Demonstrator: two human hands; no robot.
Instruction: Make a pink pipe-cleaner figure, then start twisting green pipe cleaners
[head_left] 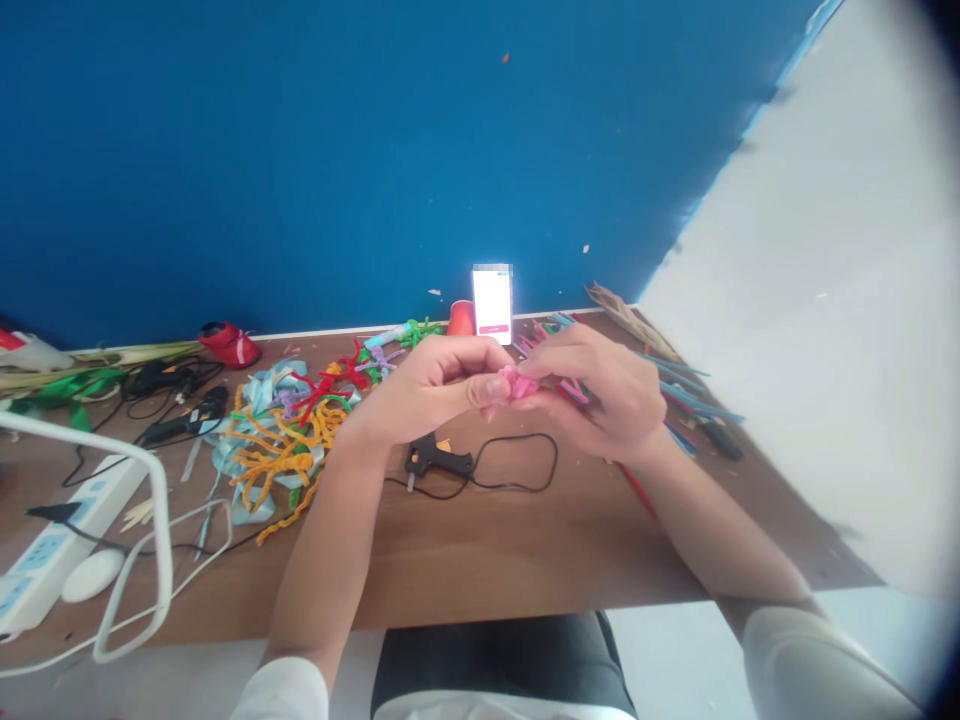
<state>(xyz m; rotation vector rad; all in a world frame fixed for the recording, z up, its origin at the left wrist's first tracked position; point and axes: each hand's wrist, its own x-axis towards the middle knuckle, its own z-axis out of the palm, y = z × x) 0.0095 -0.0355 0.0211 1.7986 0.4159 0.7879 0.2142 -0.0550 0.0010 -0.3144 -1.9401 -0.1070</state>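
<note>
Thin, fuzzy orange sticks (289, 463) lie left of the left hand (435, 387), a black plastic glue gun (444, 459) below it, a flat, white-screened phone (492, 299) behind it.

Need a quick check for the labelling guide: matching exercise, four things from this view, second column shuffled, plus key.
Column 1
1. pink piece
2. phone
3. power strip
4. ribbon

Column 2
A. upright near the blue wall
B. light blue, tangled
C. between left fingers and right fingers
D. white, at far left of the view

Pairs: 1-C, 2-A, 3-D, 4-B
</note>
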